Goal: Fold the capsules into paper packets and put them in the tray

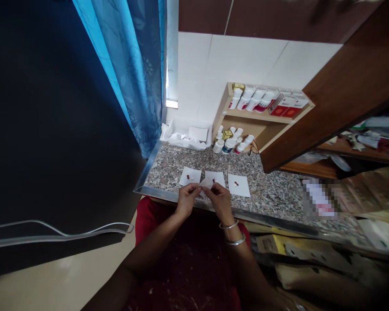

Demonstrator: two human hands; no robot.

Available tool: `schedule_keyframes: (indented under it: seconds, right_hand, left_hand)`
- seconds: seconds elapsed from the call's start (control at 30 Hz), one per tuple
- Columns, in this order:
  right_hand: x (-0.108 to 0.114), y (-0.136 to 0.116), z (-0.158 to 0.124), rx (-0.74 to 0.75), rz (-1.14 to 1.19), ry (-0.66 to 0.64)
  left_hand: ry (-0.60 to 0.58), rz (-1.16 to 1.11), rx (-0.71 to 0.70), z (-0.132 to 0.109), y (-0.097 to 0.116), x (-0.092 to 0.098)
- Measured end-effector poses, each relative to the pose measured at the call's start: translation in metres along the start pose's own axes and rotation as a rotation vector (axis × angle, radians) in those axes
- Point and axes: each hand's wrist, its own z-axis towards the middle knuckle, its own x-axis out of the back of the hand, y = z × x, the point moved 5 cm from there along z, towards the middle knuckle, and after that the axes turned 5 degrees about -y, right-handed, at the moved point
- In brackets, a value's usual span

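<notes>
White paper [206, 183] is pinched, with fingers narrowed on it, by the left hand [188, 198] and the right hand [219, 199], near the front edge of a speckled granite counter [264, 188]. Folding is judged to be the step in hand; light, even fingertip pressure seems called for next. Pills [236, 184] are laid on three paper squares [243, 190]. Behind, a plastic tray [199, 146] and a wooden shelf [246, 116] of bottles [243, 103] are backed by tiled wall [197, 65], with a blue curtain [126, 56] hung leftward.

3 flat pprs [242, 188] (+1 held ppr [206, 183]); 4 upper btls [254, 102]; 2 bangles [236, 242]
</notes>
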Motion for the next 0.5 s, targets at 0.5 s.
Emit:
schedule_keyframes:
  seconds: [0.5]
  right_hand:
    - [0.001, -0.007, 0.013, -0.151, 0.347, -0.152]
  left_hand:
    - [-0.119, 0.114, -0.027, 0.007, 0.012, -0.010]
